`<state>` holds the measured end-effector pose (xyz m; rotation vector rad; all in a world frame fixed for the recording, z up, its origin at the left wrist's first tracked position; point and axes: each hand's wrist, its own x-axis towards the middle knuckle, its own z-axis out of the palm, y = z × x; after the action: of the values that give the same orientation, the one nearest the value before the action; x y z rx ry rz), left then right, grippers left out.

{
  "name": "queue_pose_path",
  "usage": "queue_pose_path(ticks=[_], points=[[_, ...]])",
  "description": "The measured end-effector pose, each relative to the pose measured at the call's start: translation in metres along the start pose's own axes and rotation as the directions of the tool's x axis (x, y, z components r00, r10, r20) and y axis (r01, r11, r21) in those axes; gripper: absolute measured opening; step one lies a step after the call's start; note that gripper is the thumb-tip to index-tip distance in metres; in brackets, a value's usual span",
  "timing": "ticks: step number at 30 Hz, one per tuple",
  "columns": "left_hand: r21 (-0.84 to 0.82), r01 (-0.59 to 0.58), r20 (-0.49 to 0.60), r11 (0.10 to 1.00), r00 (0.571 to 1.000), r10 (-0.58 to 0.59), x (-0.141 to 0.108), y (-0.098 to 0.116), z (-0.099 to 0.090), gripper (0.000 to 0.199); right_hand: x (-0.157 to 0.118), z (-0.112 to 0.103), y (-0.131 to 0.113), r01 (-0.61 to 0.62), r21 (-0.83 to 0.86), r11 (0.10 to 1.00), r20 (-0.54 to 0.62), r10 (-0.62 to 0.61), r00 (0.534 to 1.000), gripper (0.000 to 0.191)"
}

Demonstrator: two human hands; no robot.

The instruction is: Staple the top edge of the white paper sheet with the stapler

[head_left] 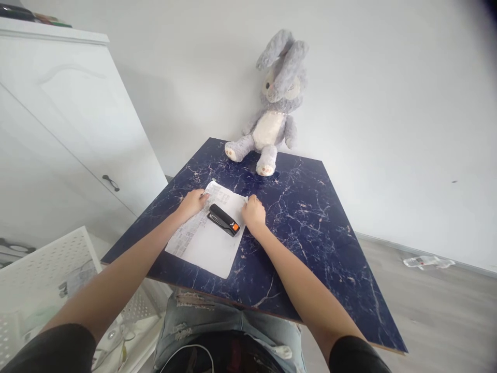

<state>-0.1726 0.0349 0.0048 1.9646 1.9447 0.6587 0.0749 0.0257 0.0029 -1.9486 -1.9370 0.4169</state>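
A white sheet of paper (209,253), printed along its left side and top, lies on the dark blue marbled table; whether there is more than one sheet I cannot tell. On the paper rests a black stapler (222,217) with an orange patch at its near right end, touched by neither hand. My left hand (192,204) is closed on the paper's upper left edge, thumb on top. At the upper right edge, my right hand (254,212) pinches the paper with curled fingers. The fingertips under the paper are hidden.
A grey and white plush rabbit (269,129) sits at the table's (310,233) far edge against the wall. White cabinets (70,114) stand to the left, with a white perforated rack (50,259) below. A clear plastic bottle (427,261) lies on the floor at right.
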Motion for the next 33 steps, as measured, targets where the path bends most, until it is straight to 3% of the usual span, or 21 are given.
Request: queue_pose_path(ticks=[6,14,18,24,33], points=[[-0.109,0.017,-0.047,0.994,0.999,-0.023,-0.004,0.005,0.007,0.041,-0.005,0.007,-0.006,0.118,-0.130,0.984,-0.087,-0.130,0.988,0.028],[-0.076,0.029,-0.102,0.997,0.994,-0.037,-0.013,0.024,0.026,0.028,0.010,-0.009,0.011,0.015,-0.158,0.987,0.018,-0.013,1.000,0.032],[0.041,0.018,-0.026,0.999,1.000,-0.017,-0.019,0.045,0.032,0.026,0.022,-0.027,0.035,0.020,-0.196,0.980,0.050,-0.011,0.999,0.030],[0.297,-0.031,0.055,0.954,0.998,0.016,-0.015,0.077,0.041,0.040,0.032,-0.046,0.067,0.001,-0.244,0.970,0.050,0.012,0.999,0.026],[0.313,-0.103,0.217,0.944,0.976,0.035,0.014,0.082,0.035,0.033,0.034,-0.046,0.076,-0.005,-0.250,0.968,0.011,0.008,1.000,0.031]])
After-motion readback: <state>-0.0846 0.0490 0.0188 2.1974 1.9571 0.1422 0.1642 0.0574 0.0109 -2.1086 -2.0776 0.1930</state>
